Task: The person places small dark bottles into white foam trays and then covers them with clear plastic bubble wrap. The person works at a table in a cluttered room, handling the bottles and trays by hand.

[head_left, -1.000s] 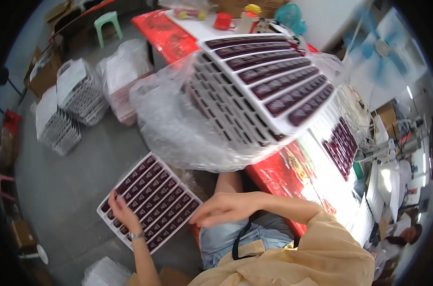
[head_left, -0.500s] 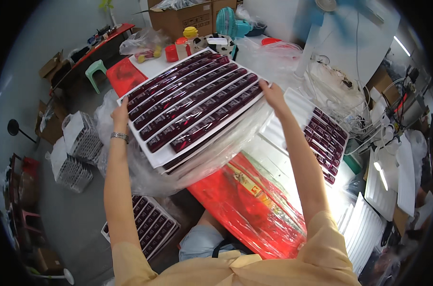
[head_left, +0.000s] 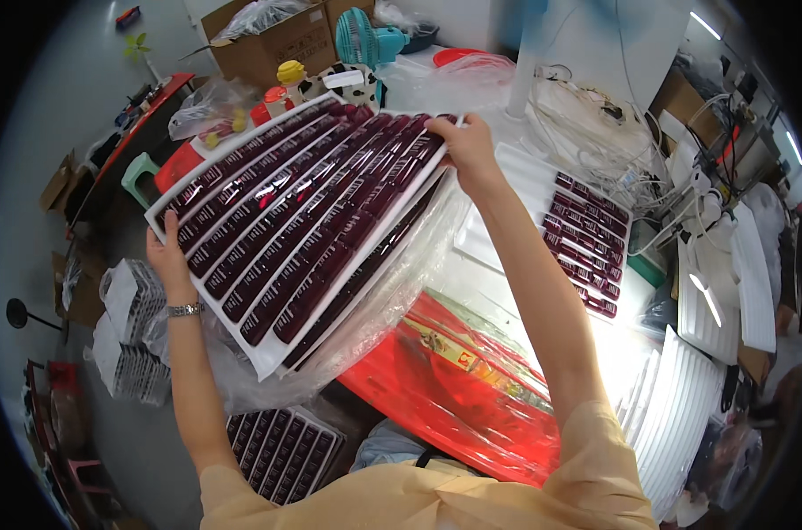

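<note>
From my end, the tabletop (head_left: pixel 611 346) burned out to white beside a glowing lamp (head_left: pixel 709 309) — the left floor (head_left: pixel 136 446) stayed dimmer. I caught glare streaking the dark-red pieces (head_left: pixel 304 190), mostly crisp. The blue fan (head_left: pixel 533 31) blurred up top; fisheye curvature bent the margins into black corners.

Dark maroon pieces (head_left: pixel 323 238) — white tray (head_left: pixel 258 357)

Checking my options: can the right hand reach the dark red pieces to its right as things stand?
Probably not without letting go: the right hand grips the tilted tray, though nothing visibly covers those dark red pieces.
</note>
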Available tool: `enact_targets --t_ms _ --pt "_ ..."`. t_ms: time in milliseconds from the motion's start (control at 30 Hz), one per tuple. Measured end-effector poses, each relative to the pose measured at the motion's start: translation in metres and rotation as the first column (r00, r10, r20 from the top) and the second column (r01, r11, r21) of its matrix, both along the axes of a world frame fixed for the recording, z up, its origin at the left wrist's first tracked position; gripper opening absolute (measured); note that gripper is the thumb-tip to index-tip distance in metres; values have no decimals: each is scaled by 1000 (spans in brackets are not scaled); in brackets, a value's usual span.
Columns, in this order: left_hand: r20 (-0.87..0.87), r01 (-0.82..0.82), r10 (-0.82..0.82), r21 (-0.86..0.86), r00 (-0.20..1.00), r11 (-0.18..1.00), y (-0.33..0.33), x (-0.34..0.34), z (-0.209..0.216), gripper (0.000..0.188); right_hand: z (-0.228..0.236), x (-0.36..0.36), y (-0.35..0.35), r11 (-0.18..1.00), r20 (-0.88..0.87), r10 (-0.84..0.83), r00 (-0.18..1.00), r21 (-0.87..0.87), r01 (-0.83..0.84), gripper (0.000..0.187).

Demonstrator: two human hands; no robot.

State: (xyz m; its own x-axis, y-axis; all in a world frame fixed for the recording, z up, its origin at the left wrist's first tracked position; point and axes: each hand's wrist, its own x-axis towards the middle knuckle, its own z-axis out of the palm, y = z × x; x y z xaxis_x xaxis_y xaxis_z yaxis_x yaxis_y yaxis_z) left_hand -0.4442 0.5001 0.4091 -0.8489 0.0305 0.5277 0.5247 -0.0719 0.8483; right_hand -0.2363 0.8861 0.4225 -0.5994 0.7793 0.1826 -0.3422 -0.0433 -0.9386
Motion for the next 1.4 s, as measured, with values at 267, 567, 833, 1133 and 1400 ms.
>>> enact_targets --t_ms 267,567,833,1133,1400 --pt "283 553 -543 48 791 831 53 62 58 34 22 190 -70 940 -199 -332 922 -147 307 36" --pt "548 971 -804 -69 230 231 210 184 -8 28 -57 401 -175 563 -162 -827 539 -229 795 36" --pt "528 913 -744 -247 408 325 301 207 -144 33 -169 433 -218 455 70 -878 474 -187 870 42" --pt "-464 -191 -381 -798 800 571 302 280 -149 44 -165 477 -261 779 386 -587 712 27 627 76" --pt "-167 549 -972 -803 168 233 364 509 -143 45 -36 536 -246 999 508 -9 862 46 -17 47"
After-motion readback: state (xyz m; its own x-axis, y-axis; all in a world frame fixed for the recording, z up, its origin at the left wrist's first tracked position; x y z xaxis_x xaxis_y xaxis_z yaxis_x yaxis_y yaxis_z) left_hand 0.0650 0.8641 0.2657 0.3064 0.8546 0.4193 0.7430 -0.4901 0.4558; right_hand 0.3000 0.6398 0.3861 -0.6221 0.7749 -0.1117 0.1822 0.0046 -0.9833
